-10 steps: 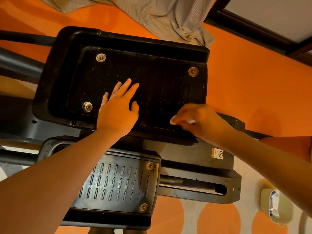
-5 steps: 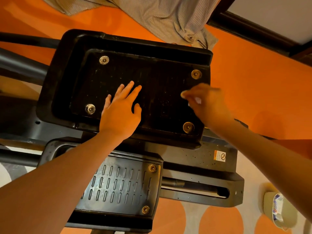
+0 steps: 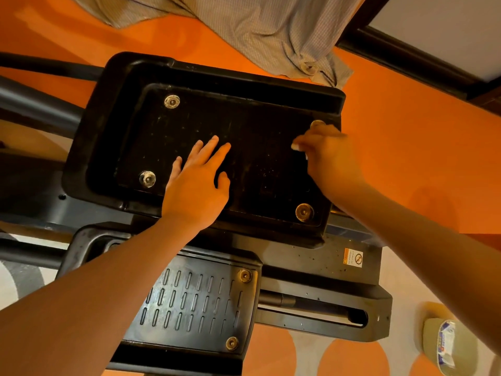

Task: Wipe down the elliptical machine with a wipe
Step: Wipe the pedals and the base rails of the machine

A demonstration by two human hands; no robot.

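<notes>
Left hand (image 3: 196, 183): fingers spread flat on upper pedal (image 3: 217, 77) | right hand (image 3: 329, 158): blurred, apparently pinching white wipe (image 3: 296, 147) near corner bolt (image 3: 315, 123)

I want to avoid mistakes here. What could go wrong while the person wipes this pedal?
1. The right hand holds the wipe bunched small, so it may miss specks across the upper pedal.
2. The left hand rests flat on the pedal and covers part of it; that patch could stay dirty.
3. The pedal might shift under this pressing.
</notes>
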